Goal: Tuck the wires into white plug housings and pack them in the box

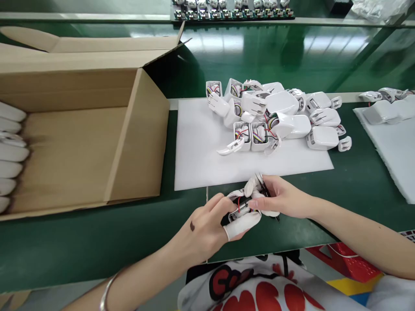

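Near the table's front edge, my left hand (207,226) is closed around a small white plastic housing (239,211). Its open side shows red and dark wires. A white cover sits on my left thumb. From the right, my right hand (280,198) meets it, with white covers on some fingertips. Those fingers are closed on a slim dark tool that looks like tweezers (264,186). One of its fingertips presses at the housing's wires. Fingers hide much of the housing and the tool. Beyond both hands lies a pile of similar white housings (282,103), several open with coloured wires showing.
White foam sheet (201,160) lies under the pile. At left stands an open cardboard box (136,142) with white housings (12,157) along its left side. Another foam sheet (392,138) bears more parts at right. Circuit boards (233,14) line the back shelf.
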`<act>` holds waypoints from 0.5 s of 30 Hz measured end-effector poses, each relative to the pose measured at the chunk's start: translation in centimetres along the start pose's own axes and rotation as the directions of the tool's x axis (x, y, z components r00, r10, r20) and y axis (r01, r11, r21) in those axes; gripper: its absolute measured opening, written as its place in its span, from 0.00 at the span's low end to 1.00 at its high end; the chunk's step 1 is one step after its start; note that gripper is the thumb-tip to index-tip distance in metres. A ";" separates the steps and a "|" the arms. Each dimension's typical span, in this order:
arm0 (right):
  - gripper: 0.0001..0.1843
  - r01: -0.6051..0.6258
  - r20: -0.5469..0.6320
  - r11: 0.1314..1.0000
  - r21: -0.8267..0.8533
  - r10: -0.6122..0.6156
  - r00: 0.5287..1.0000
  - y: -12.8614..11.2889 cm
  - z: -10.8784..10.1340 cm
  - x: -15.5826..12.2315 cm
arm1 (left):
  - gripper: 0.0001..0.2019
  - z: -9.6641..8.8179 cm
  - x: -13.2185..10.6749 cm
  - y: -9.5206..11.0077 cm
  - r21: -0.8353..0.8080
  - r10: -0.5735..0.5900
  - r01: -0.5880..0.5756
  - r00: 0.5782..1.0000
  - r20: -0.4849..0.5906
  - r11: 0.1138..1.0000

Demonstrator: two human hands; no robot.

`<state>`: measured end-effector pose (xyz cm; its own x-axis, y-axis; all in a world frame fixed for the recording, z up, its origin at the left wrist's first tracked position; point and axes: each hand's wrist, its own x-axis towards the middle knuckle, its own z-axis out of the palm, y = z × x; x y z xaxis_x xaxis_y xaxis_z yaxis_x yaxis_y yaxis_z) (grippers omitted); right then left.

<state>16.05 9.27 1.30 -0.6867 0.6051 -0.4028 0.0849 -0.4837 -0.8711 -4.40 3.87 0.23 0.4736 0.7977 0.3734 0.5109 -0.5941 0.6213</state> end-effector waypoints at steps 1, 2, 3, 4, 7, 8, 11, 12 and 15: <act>0.21 -0.005 0.022 1.000 -0.002 0.005 1.000 -0.1 0.0 0.0 | 0.06 0.1 0.0 -0.1 -0.014 0.010 -0.010 1.000 -0.006 1.000; 0.20 -0.009 0.036 1.000 -0.008 0.009 0.999 -0.1 0.0 0.0 | 0.06 0.2 0.0 -0.2 -0.021 0.021 -0.022 1.000 -0.017 1.000; 0.19 -0.012 0.037 1.000 -0.016 0.013 0.999 -0.2 0.1 0.0 | 0.06 0.3 0.0 -0.3 -0.025 0.027 -0.027 0.999 -0.027 0.999; 0.18 -0.008 0.024 1.000 -0.019 0.008 1.000 -0.2 0.1 0.0 | 0.06 0.4 -0.1 -0.4 -0.028 0.031 -0.032 0.999 -0.032 0.999; 0.15 0.023 -0.036 0.999 0.038 -0.022 0.999 -0.3 0.3 0.1 | 0.06 0.5 -0.3 -0.4 0.010 0.067 -0.067 0.997 -0.023 0.998; 0.15 0.034 -0.048 0.995 0.092 -0.030 0.998 -0.3 0.4 0.2 | 0.05 0.5 -0.2 -0.3 0.041 0.099 -0.099 0.995 -0.018 0.994; 0.15 0.071 -0.088 0.954 0.291 -0.048 0.995 -0.9 0.4 0.0 | 0.05 0.5 -0.1 0.0 0.143 0.185 -0.180 0.983 -0.021 0.973; 0.15 0.109 -0.118 0.941 0.321 -0.075 0.990 -1.0 0.4 -0.1 | 0.05 0.5 0.0 0.1 0.168 0.201 -0.194 0.979 -0.028 0.967; 0.16 0.298 -0.238 0.940 0.165 -0.255 0.937 -1.3 0.6 -1.0 | 0.05 0.5 0.1 0.3 0.225 0.223 -0.212 0.974 -0.028 0.951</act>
<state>16.23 8.92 3.01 -0.4932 0.8411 -0.2221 -0.2441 -0.3788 -0.8927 -3.81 3.76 0.08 0.5558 0.6473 0.5217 0.5474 -0.7572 0.3564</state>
